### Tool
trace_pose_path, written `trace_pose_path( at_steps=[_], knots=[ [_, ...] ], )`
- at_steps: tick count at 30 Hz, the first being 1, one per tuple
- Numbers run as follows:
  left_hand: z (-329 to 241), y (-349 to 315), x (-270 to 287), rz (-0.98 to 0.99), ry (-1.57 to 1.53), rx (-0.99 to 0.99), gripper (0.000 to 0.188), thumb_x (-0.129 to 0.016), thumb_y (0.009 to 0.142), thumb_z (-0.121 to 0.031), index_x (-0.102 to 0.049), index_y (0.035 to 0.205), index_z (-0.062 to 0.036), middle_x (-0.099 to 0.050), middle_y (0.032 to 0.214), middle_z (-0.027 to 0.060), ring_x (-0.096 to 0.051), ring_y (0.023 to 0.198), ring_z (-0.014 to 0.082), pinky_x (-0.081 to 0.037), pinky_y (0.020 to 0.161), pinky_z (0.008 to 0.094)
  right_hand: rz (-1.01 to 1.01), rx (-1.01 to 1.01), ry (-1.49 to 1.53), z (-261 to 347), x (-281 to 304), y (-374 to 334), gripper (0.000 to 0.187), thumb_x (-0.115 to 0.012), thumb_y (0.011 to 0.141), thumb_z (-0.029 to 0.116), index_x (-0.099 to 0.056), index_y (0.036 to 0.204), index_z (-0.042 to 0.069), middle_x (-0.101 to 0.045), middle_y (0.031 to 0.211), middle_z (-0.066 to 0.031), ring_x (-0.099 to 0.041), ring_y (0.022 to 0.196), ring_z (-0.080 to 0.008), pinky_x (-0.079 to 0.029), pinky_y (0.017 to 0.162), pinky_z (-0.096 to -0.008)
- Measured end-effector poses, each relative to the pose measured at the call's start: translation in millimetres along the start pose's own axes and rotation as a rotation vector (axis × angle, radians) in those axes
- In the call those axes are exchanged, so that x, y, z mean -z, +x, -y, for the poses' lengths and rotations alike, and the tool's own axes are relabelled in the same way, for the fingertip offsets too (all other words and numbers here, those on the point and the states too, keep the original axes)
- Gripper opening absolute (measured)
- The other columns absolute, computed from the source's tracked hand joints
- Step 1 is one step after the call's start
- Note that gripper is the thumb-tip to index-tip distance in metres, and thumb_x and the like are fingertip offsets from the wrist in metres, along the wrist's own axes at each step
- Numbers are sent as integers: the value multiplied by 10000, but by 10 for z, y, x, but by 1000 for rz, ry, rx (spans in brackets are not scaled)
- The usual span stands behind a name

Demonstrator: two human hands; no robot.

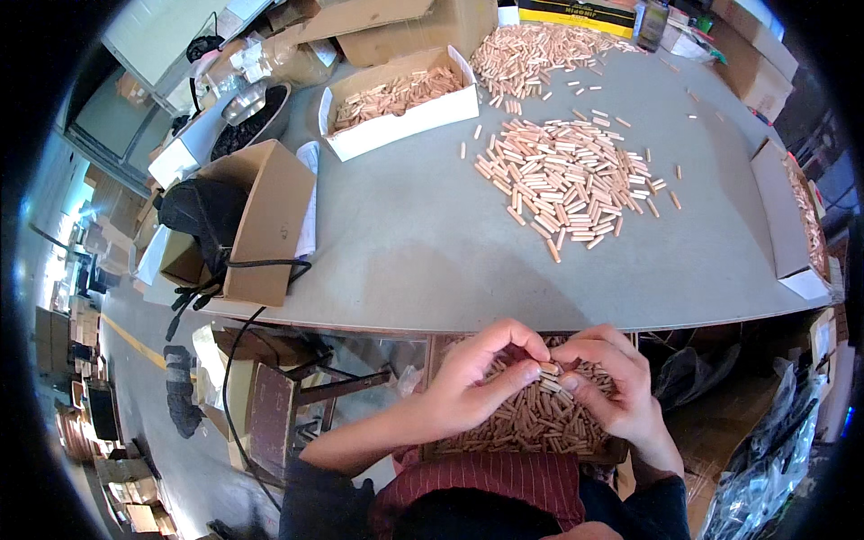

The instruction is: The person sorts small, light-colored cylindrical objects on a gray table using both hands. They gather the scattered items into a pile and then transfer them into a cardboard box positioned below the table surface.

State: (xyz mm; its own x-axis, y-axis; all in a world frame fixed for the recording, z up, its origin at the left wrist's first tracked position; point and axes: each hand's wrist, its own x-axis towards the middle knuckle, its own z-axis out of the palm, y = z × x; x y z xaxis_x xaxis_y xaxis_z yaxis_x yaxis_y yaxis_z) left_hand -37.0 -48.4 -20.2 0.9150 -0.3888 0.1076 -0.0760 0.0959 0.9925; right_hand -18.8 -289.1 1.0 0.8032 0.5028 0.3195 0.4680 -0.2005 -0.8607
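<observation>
My left hand (477, 373) and my right hand (623, 382) meet over a drawer-like tray (434, 360) heaped with small tan cylinders (540, 423) at the table's near edge. Between the thumbs and fingertips is a small tan cylinder (548, 368), pinched from both sides. More cylinders show beside the right thumb; whether that hand grips them, I cannot tell. Across the grey tabletop, ahead of my hands, a loose pile of similar short cylinders (571, 175) lies spread out. A larger heap (540, 54) rests behind it.
A white carton of cylinders (405, 126) stands at the back left, another carton (783, 225) at the right edge. An open brown box (270, 225) holds a dark object, with a black cable (236, 360) hanging down. A wooden stool (274, 414) stands lower left, plastic wrap (774, 459) lower right.
</observation>
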Motion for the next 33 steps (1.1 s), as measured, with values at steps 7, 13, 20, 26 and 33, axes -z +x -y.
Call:
trace_pose_path(
  at_steps=[7,13,20,26,33],
  knots=[
    [70,-46,-210,-64,-358,36,149,-672,1072,-66,-588,1193,-47,-599,1109,-2,-578,1021,71,-489,896,257,-85,-35,160,-20,-154,-41,166,-777,961,32,-707,1112,33,-682,1111,-119,-664,1033,-257,-516,941,-365],
    [114,-42,-215,-56,-227,11,157,-710,1046,-78,-606,1159,-45,-628,1045,4,-602,960,78,-497,856,260,-78,-53,305,-27,-199,-77,127,-734,993,31,-692,1112,41,-659,1139,-129,-637,1123,-248,-483,1001,-364],
    [42,33,-162,-279,340,-269,146,-742,986,-38,-687,1122,-38,-710,1019,61,-642,784,134,-510,671,281,-92,-232,482,-102,-275,-151,152,-614,1107,72,-593,1231,-14,-686,1073,-77,-675,980,-135,-556,904,-295],
    [-63,144,-176,-255,373,-329,120,-746,951,0,-720,1058,-47,-723,951,61,-646,744,162,-500,595,281,-144,-289,642,-86,-268,-168,156,-621,1101,55,-611,1235,-24,-707,1059,-87,-700,969,-136,-586,881,-289],
    [-153,156,-242,-266,407,-302,105,-749,930,3,-712,1011,-52,-717,890,52,-641,718,171,-496,574,293,-140,-271,719,-118,-239,-173,136,-617,1096,33,-618,1216,-32,-723,1043,-100,-723,958,-154,-604,886,-311]
  ],
)
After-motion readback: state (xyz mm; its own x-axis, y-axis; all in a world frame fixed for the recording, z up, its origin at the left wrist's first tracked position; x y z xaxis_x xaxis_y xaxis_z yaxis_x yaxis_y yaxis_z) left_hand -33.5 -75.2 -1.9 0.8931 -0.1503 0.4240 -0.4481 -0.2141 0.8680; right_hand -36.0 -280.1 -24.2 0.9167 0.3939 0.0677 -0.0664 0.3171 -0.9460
